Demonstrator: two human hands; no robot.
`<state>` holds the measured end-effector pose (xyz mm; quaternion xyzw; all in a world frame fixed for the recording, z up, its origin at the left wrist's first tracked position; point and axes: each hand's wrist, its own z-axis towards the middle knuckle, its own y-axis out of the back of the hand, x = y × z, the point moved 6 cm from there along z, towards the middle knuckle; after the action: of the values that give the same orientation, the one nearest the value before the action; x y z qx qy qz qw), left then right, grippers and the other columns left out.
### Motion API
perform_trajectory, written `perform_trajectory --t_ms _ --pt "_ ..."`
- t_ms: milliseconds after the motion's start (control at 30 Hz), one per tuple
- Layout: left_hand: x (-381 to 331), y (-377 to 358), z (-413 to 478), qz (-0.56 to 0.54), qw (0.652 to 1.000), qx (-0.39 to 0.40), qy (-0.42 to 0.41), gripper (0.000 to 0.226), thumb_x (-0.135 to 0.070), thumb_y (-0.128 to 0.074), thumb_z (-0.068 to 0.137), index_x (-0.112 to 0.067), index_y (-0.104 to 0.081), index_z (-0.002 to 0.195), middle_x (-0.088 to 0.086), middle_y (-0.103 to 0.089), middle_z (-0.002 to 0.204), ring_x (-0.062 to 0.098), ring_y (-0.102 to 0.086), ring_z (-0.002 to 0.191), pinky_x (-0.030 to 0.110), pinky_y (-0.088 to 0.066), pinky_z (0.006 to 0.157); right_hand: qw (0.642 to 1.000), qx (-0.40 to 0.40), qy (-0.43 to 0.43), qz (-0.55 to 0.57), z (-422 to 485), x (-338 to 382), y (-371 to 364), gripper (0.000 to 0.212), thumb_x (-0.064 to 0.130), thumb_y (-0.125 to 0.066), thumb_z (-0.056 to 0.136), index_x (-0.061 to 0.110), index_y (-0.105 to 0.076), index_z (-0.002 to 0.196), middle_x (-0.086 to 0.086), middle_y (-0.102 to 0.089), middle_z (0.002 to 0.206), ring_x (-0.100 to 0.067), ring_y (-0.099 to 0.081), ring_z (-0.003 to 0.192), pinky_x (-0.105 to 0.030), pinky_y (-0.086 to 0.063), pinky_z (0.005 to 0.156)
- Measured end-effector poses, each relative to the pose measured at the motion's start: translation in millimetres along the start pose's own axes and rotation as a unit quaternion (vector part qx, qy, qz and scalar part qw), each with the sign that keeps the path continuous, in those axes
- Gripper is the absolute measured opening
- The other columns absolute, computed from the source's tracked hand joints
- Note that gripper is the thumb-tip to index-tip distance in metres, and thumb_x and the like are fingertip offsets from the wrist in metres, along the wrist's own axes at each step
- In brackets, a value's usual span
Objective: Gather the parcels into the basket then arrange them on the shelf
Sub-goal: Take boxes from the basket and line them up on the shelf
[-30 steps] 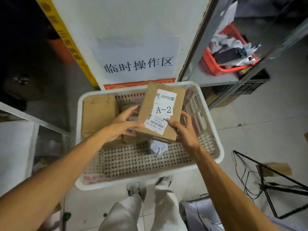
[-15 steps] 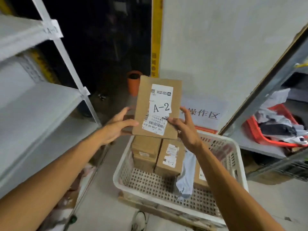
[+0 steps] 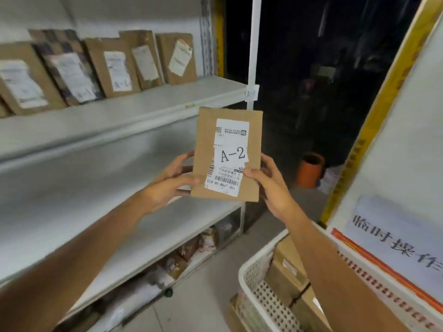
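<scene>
A flat brown cardboard parcel (image 3: pixel 206 164) with a white label reading A-2 is held upright in front of the white shelf (image 3: pixel 124 109). My left hand (image 3: pixel 167 185) grips its lower left edge, and my right hand (image 3: pixel 268 185) grips its lower right edge with the thumb on the label. Several brown parcels (image 3: pixel 115 68) lean in a row on the upper shelf board. The middle shelf board (image 3: pixel 84 202) lies just left of the held parcel. The white perforated basket (image 3: pixel 254 281) sits at the lower right with brown boxes (image 3: pixel 285 274) inside.
A white upright post (image 3: pixel 253 56) marks the shelf's right end. An orange bucket (image 3: pixel 309 170) stands on the dark floor beyond. A white board with a yellow edge and a printed sign (image 3: pixel 395 236) stands behind the basket. Bagged goods (image 3: pixel 182 255) lie under the lowest shelf board.
The view swung left from the basket to the shelf. Both hands lifted the A-2 parcel out of the basket and carried it up in front of the shelf.
</scene>
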<state>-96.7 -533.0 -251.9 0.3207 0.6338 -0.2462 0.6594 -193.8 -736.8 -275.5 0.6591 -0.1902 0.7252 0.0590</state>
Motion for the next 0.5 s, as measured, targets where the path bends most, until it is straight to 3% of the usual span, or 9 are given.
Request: perform_trajectory --t_ms 100,200,300,500 --pt "-16.8 46.9 -31.7 -0.008 0.998 -0.062 -0.025 0.075 -0.028 -0.073 0.061 -0.04 -0.044 0.129 -0.008 -0.069 0.116 0.012 -0.066 0.103 0.025 -0.054 0.072 0.998 0.053 0.016 -0.018 20.1 13.0 -54.9 0.061 0.023 -0.076 0.081 0.029 -0.047 0.134 0.006 -0.071 0.109 -0.011 -0.07 0.098 -0.024 -0.055 0.071" --pt "-35.0 93.2 -60.9 0.006 0.994 -0.104 -0.041 0.076 -0.018 -0.069 0.068 -0.037 -0.041 0.135 -0.005 -0.067 0.121 0.014 -0.065 0.106 0.026 -0.054 0.073 0.993 0.104 0.035 -0.032 34.9 28.7 -111.5 0.048 0.018 -0.069 0.088 0.035 -0.048 0.127 0.006 -0.069 0.111 -0.006 -0.07 0.095 -0.023 -0.054 0.071" --pt "-52.0 137.6 -89.2 0.017 0.988 -0.146 -0.053 0.086 -0.026 -0.071 0.062 -0.035 -0.037 0.14 -0.001 -0.064 0.127 0.017 -0.063 0.111 0.026 -0.054 0.072 0.988 0.139 0.049 -0.034 44.6 45.5 -165.9 0.04 0.015 -0.066 0.089 0.041 -0.05 0.116 0.007 -0.069 0.107 -0.001 -0.07 0.086 -0.02 -0.054 0.065" --pt "-77.5 208.8 -145.4 0.04 0.975 -0.206 -0.078 0.08 -0.033 -0.071 0.059 -0.042 -0.042 0.133 -0.003 -0.067 0.12 0.016 -0.064 0.109 0.027 -0.055 0.073 0.977 0.201 0.065 -0.028 52.4 63.5 -265.4 0.054 0.025 -0.076 0.078 0.036 -0.05 0.124 -0.003 -0.069 0.115 -0.005 -0.071 0.088 -0.021 -0.055 0.063"
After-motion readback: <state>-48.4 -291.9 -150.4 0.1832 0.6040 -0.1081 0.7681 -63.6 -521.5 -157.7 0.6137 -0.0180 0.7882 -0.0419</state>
